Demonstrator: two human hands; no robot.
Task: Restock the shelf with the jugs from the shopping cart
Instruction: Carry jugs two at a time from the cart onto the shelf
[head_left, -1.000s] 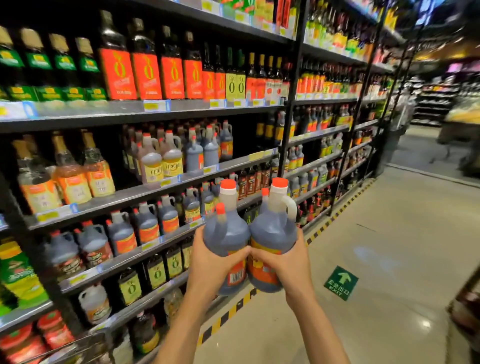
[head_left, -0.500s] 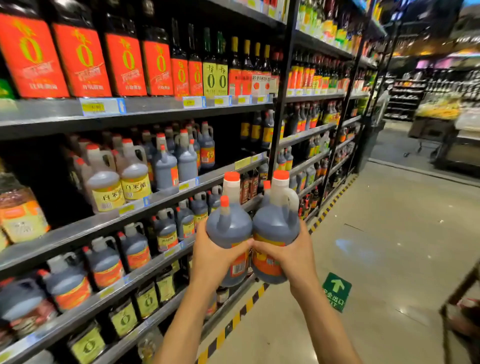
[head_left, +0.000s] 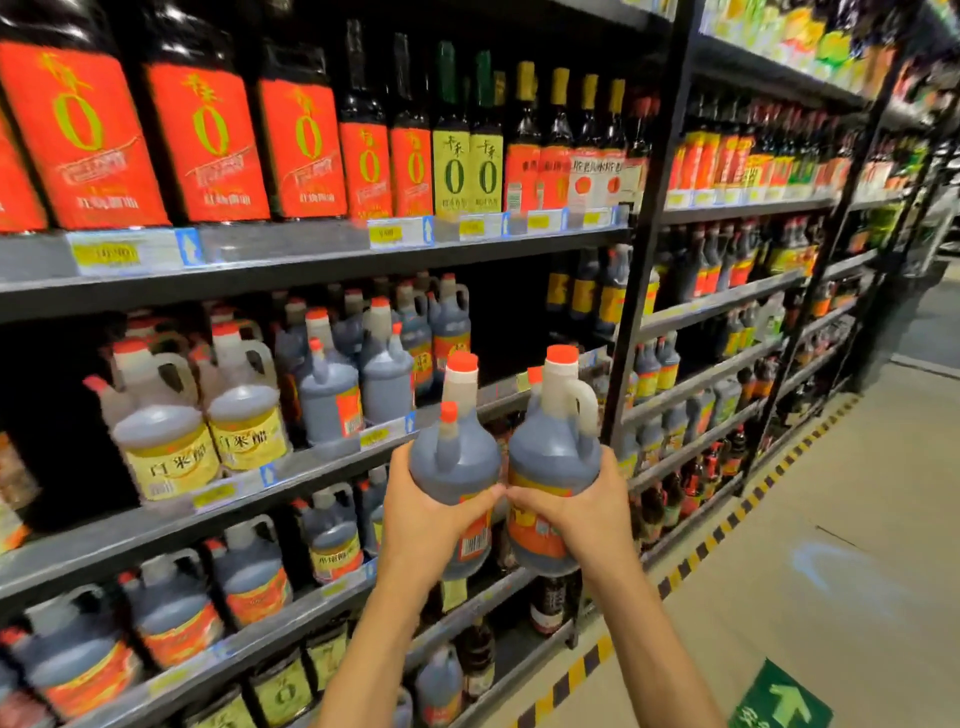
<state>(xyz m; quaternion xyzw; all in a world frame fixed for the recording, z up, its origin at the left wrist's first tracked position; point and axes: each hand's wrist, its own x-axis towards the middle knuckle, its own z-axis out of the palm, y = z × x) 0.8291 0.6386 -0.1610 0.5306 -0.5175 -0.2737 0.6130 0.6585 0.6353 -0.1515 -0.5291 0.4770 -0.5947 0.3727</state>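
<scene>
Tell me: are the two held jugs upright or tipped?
Upright. The left jug and the right jug both point their orange caps up.

Supermarket aisle, long shelves (head_left: 311, 252) of labelled bottles (head_left: 208, 140), yellow price tags (head_left: 387, 233)

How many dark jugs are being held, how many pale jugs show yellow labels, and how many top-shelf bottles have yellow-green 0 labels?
Dark jugs held: 2, the left jug in the left hand, the right jug in the right hand.
Pale yellow-label jugs: 2.
Yellow-green 0 bottles: 2.
Total: 6.
</scene>
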